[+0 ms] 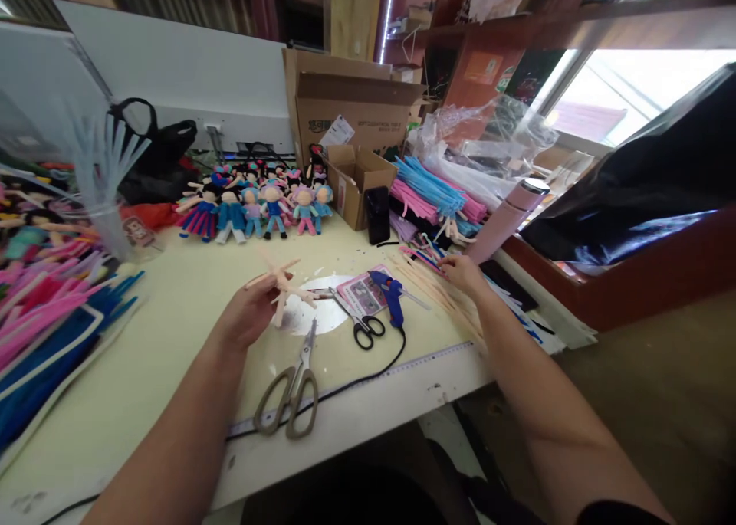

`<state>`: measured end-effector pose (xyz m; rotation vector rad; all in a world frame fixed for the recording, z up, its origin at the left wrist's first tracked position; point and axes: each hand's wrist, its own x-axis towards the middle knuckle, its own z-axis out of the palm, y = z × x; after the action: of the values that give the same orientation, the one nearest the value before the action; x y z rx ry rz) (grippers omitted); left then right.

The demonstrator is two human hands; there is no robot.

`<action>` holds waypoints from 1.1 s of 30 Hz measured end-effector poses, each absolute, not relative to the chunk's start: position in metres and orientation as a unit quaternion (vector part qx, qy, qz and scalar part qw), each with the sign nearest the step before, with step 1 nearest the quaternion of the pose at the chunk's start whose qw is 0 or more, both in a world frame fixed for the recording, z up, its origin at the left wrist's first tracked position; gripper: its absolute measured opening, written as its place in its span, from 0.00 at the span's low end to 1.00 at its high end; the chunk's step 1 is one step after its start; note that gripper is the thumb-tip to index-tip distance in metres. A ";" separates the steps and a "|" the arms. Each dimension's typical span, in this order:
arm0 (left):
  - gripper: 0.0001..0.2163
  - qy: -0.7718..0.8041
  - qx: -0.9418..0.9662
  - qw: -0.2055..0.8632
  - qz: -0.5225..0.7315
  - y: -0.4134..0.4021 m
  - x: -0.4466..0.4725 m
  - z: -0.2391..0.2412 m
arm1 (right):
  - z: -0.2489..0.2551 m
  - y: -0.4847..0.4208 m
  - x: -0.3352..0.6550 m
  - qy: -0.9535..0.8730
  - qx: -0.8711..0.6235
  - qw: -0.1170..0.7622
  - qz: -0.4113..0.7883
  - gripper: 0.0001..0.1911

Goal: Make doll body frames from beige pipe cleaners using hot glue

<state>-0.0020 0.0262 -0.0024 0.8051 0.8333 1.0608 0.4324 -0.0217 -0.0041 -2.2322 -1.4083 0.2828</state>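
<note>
My left hand [253, 308] is closed on a beige pipe-cleaner figure [280, 281] with several thin limbs, held above the table. Over at the right, my right hand [461, 272] reaches into a small heap of pink, blue and white pipe-cleaner pieces [424, 254]. Its fingers are bent together, and whatever is between them is too small to make out. Loose beige pipe cleaners [440, 295] lie just left of that wrist. Between the hands are a blue glue gun [394, 299], black-handled scissors [366, 327], a pink printed card [362, 291] and a white round sheet [322, 322].
Larger grey-handled scissors [296, 387] and a black cord lie near the front edge. Finished dolls [253, 207] stand at the back beside an open cardboard box [356, 180]. A pink flask [509, 218] rises behind my right hand. Coloured pipe cleaners [57, 318] are piled at left.
</note>
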 end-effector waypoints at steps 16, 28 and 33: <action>0.08 0.387 0.353 0.706 0.477 0.025 0.000 0.001 | 0.009 -0.016 0.417 -0.517 -0.807 0.237 0.161 0.07; 0.09 0.371 0.402 0.697 0.463 0.022 0.000 0.004 | 0.120 -0.083 0.398 -0.515 -0.650 0.520 0.205 0.06; 0.10 0.376 0.404 0.697 0.458 0.021 0.003 0.006 | 0.142 -0.120 0.395 -0.504 -0.637 0.565 0.144 0.05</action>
<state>0.0034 0.0207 0.0060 0.9017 0.8388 1.0208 0.3947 -0.1197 0.1423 -1.4993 -1.1858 0.3391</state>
